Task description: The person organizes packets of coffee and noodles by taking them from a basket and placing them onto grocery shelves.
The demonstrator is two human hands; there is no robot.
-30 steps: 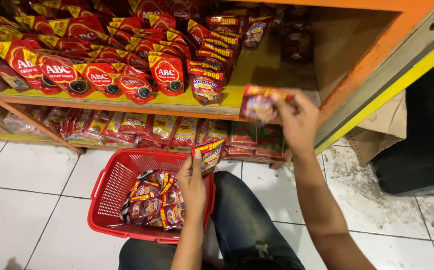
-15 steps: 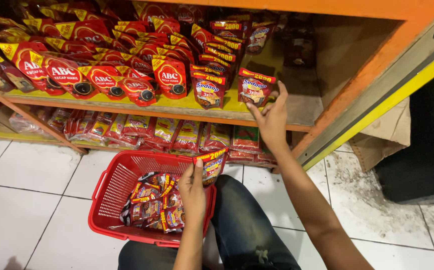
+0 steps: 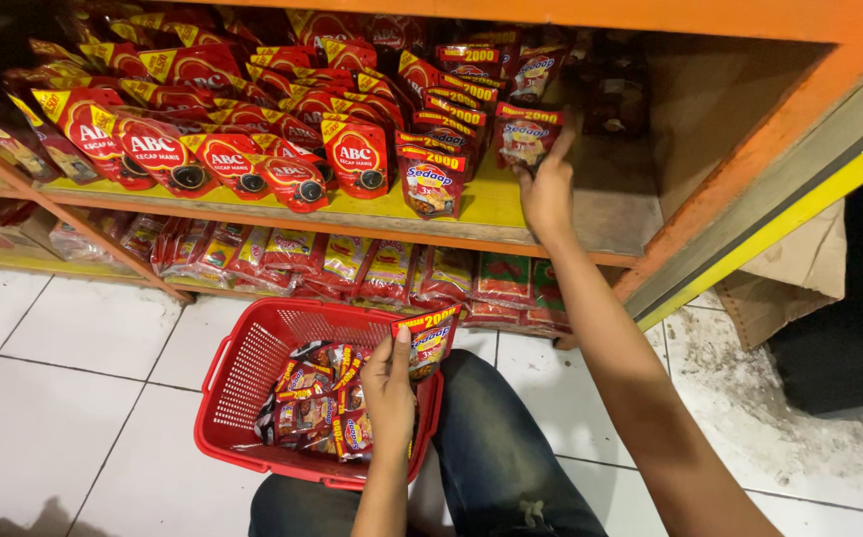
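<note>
The sachets (image 3: 529,139) on the shelf (image 3: 491,204) are looking like glossy plastic film, catching the light. The basket (image 3: 252,368) is showing red moulded plastic with a perforated wall. The shelf is appearing painted, orange and yellow, rather matt. The floor tiles (image 3: 73,418) are shining smooth, but getting dusty near the cardboard (image 3: 789,278).

Two hands show: the left hand (image 3: 389,383) holds one sachet (image 3: 427,339), the right hand (image 3: 548,189) one sachet (image 3: 525,139). One red basket (image 3: 242,360) holds a pile of sachets (image 3: 320,408), too jumbled to count. Two shelves: the upper shelf (image 3: 491,204) and the lower shelf (image 3: 103,268).
</note>
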